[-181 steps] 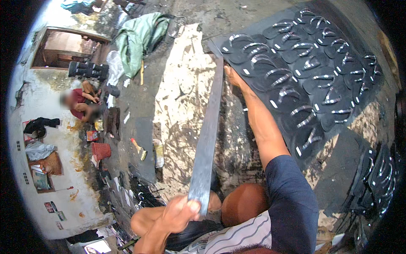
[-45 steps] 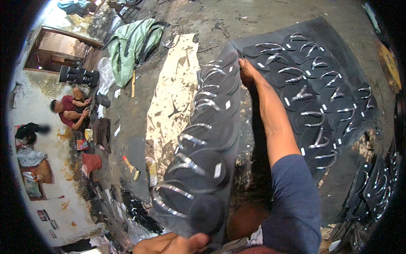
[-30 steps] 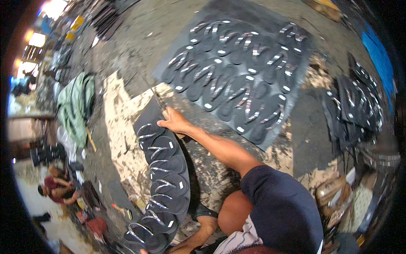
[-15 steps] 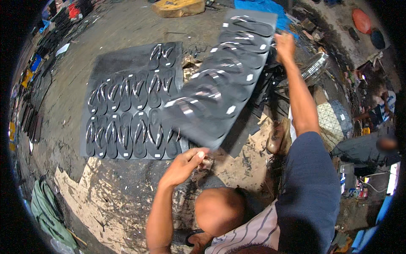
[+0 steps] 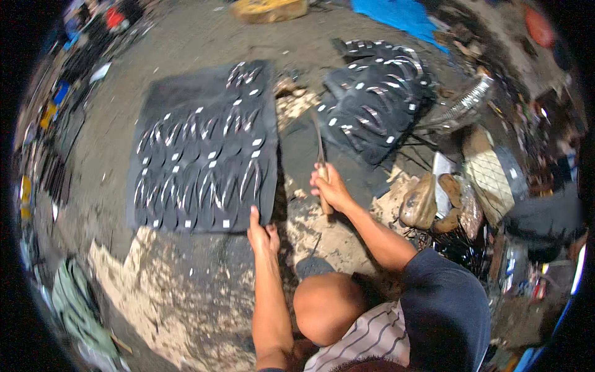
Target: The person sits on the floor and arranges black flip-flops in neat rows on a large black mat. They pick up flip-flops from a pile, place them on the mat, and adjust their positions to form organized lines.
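Observation:
A black rubber sheet (image 5: 176, 93) lies on the ground left of centre, with rows of black flip-flops (image 5: 214, 180) on it. At its near right corner my left hand (image 5: 264, 238) is closed on the edge, thumb on top and fingers curled at the side. My right hand (image 5: 331, 187) is wrapped round the wooden handle of a knife (image 5: 320, 146), just right of the sheet. The long narrow blade points away from me. Beyond it, a strip of flip-flops (image 5: 372, 108) rests on a heap at the right. Motion blurs the flip-flops somewhat.
Cardboard scraps (image 5: 142, 291) cover the near ground. My knee (image 5: 328, 307) is close below my hands. To the right are a wrapped bundle (image 5: 418, 201) and a metal fan-like guard (image 5: 465, 102). A blue tarp (image 5: 396, 22) and a yellow block (image 5: 269, 10) lie at the back.
The strip of flip-flops that my right hand held up now lies on the right. My right hand has come nearer and taken hold of a knife. My left hand has moved to the sheet's corner.

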`<state>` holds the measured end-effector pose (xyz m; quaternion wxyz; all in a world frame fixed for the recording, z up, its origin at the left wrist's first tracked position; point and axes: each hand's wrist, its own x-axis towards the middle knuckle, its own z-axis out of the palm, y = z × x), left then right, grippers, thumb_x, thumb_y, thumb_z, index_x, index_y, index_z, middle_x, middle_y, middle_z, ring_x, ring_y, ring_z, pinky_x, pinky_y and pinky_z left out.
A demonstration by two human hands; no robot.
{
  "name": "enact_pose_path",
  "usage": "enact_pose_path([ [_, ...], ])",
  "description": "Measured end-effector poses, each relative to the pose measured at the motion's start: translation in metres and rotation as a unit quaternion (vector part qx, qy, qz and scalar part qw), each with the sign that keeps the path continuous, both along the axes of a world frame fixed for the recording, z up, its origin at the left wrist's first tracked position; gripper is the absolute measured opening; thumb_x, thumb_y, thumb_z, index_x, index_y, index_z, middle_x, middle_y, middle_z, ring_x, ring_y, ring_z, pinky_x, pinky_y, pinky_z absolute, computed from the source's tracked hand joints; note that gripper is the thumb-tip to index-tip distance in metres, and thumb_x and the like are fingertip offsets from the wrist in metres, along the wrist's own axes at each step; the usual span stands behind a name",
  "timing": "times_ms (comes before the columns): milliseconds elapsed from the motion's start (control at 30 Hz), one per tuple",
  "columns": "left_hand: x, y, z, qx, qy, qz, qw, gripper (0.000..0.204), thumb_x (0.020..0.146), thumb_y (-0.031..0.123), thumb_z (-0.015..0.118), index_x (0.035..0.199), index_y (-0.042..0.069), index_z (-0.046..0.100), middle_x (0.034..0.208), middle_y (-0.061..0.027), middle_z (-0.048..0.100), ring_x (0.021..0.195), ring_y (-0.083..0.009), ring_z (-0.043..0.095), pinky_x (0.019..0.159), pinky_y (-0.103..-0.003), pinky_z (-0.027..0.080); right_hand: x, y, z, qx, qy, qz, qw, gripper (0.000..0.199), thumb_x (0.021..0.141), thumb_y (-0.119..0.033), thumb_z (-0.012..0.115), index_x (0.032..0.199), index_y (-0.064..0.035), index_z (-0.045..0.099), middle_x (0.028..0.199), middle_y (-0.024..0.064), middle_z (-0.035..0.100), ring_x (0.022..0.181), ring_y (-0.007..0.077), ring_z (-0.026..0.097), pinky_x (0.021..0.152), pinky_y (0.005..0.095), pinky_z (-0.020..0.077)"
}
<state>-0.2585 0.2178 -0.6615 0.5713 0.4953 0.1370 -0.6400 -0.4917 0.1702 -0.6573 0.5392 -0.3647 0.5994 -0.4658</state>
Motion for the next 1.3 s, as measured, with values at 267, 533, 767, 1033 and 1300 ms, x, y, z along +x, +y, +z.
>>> enact_pose_path([
  [267, 0.141, 0.094, 0.085, -0.131, -0.107, 0.083, 0.982, 0.040, 0.086, 0.030, 0.068, 0.118, 0.008, 0.059, 0.103, -0.0049, 0.068, 0.088, -0.0191, 0.067, 0.073, -0.031, 0.053, 0.139, -0.057, 0.020, -0.048, -0.259, 0.034, 0.964, 0.049, 0.088, -0.018, 0.060, 0.131, -0.0094, 0.037, 0.120, 0.0092, 0.041, 0.102, 0.0189, 0.052, 0.077, 0.0424, 0.0583],
  [533, 0.133, 0.167, 0.015, -0.092, -0.017, 0.103, 0.990, 0.095, 0.081, 0.070, 0.060, 0.145, 0.007, 0.030, 0.140, -0.0162, 0.044, 0.123, -0.0322, 0.049, 0.105, -0.045, 0.039, 0.201, 0.013, -0.007, 0.012, -0.178, 0.101, 0.979, 0.043, 0.091, -0.013, 0.055, 0.132, -0.0119, 0.041, 0.109, 0.0030, 0.043, 0.092, 0.0121, 0.049, 0.069, 0.0325, 0.0552],
  [767, 0.093, 0.073, -0.018, -0.002, -0.072, -0.002, 0.997, 0.049, 0.091, 0.054, 0.060, 0.094, 0.005, 0.056, 0.068, 0.0014, 0.050, 0.057, -0.0092, 0.045, 0.052, -0.023, 0.034, 0.177, 0.034, 0.010, 0.022, -0.072, 0.264, 0.962, 0.043, 0.097, -0.012, 0.049, 0.136, -0.0034, 0.033, 0.112, 0.0067, 0.048, 0.083, 0.0132, 0.057, 0.059, 0.0268, 0.0538],
  [1033, 0.097, 0.063, 0.001, -0.034, -0.013, 0.014, 0.999, 0.033, 0.094, 0.040, 0.060, 0.081, 0.012, 0.050, 0.062, 0.0061, 0.039, 0.048, -0.0051, 0.033, 0.046, -0.022, 0.027, 0.119, 0.126, 0.012, -0.037, 0.197, 0.457, 0.866, 0.038, 0.101, -0.028, 0.046, 0.126, 0.0008, 0.043, 0.086, 0.0289, 0.063, 0.083, 0.0488, 0.062, 0.070, 0.0516, 0.0486],
  [1300, 0.105, 0.055, 0.018, -0.060, -0.045, -0.023, 0.997, 0.033, 0.098, 0.039, 0.053, 0.080, 0.012, 0.050, 0.062, 0.0057, 0.039, 0.051, -0.0059, 0.035, 0.048, -0.024, 0.027, 0.167, 0.076, -0.019, -0.070, 0.208, 0.451, 0.865, 0.035, 0.100, -0.031, 0.048, 0.121, -0.0034, 0.044, 0.098, 0.0297, 0.065, 0.093, 0.0515, 0.060, 0.074, 0.0557, 0.0488],
])
